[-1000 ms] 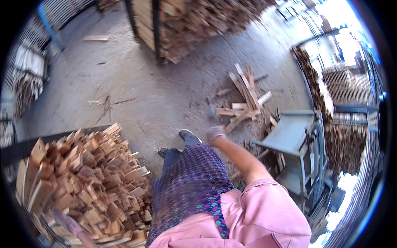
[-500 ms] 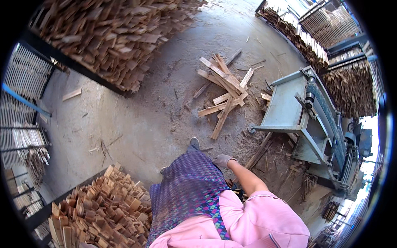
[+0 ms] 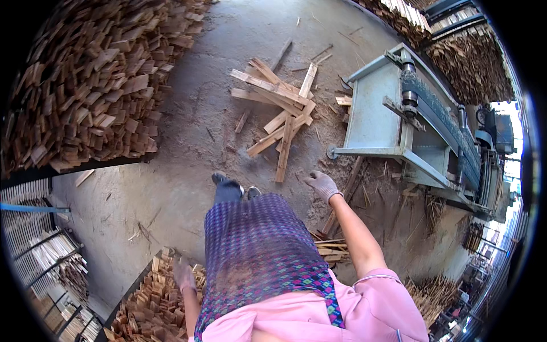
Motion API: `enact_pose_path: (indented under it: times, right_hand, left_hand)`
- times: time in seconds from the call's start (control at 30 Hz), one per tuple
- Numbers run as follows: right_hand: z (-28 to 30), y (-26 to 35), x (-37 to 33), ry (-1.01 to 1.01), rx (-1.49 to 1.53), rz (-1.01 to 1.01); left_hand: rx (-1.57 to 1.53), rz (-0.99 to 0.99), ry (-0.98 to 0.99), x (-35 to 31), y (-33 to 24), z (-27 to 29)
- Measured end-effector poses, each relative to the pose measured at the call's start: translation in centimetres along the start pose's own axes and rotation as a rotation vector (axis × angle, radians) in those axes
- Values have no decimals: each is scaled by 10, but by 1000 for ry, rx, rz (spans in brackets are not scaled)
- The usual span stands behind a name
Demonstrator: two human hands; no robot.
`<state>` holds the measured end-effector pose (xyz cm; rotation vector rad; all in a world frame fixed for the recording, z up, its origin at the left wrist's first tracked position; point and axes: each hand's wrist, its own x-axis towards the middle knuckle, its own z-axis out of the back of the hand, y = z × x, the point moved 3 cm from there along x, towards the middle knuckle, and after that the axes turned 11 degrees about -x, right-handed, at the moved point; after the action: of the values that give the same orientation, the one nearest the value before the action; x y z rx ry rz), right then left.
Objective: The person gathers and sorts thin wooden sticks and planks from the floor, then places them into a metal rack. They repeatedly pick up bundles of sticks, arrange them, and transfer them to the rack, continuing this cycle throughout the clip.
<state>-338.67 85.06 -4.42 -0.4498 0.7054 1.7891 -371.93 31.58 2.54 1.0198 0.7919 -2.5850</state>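
My right hand (image 3: 322, 186), in a pale knitted work glove, hangs over the floor with its fingers loosely stretched and holds nothing. It is nearest to a loose heap of sawn wood strips (image 3: 275, 94) on the floor ahead, and apart from it. My left hand (image 3: 184, 275), also gloved, hangs at my left side in front of a large stack of short wood pieces (image 3: 156, 305). It is smeared by motion, so its fingers do not show clearly. A patterned purple apron (image 3: 256, 239) covers my front.
A pale green metal machine (image 3: 373, 114) with rollers stands at the right. A tall wood stack (image 3: 91, 91) rises at the far left. Thin wood strips (image 3: 332, 248) lie by my right side. Racks of wood (image 3: 57, 256) line the left edge. Sawdust and scraps litter the concrete floor (image 3: 188, 188).
My right hand has swung forward, away from the apron. My left hand has come into view. The view has turned and moved nearer to the heap of strips and the machine.
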Motion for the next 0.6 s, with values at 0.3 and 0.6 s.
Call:
enact_pose_path:
  times: [0.3, 0.6]
  right_hand:
    - [-69, -136, -95, 307, -220, -178]
    - [48, -28, -52, 218, -91, -321]
  left_hand:
    - [225, -246, 520, 92, -93, -88]
    - [187, -245, 517, 94, -191, -128]
